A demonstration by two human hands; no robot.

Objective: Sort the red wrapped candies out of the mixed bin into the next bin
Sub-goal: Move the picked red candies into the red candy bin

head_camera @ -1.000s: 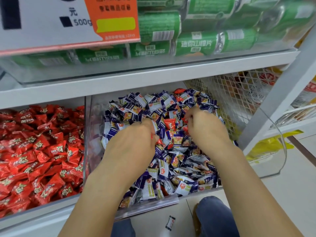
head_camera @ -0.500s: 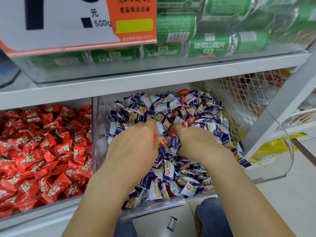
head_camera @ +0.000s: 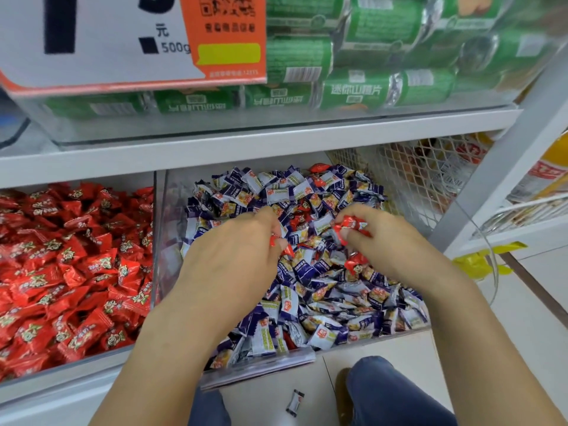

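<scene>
Left to right. The red bin (head_camera: 76, 272), on the shelf's left side, holds only red candies, so it is the likely drop point. A clear wall parts it from the mixed bin (head_camera: 255, 368), whose front edge juts past the shelf edge.

Your left hand (head_camera: 233, 262) hangs over the mixed bin's left half, fingers curled on a red candy (head_camera: 278, 242), probably kept there so you can go on picking. Your right hand (head_camera: 384, 241), near the bin's centre, pinches a second red candy (head_camera: 350, 224) at the fingertips, lifted off the pile. More red ones (head_camera: 353, 264) show among the purple candies (head_camera: 307, 302). One wrapped candy (head_camera: 295, 401) lies on the floor below.

Legible writing: the price sign (head_camera: 123, 41) above reads "元" and "500g"; the green packs (head_camera: 359, 90) read "迷你山楂片".
</scene>
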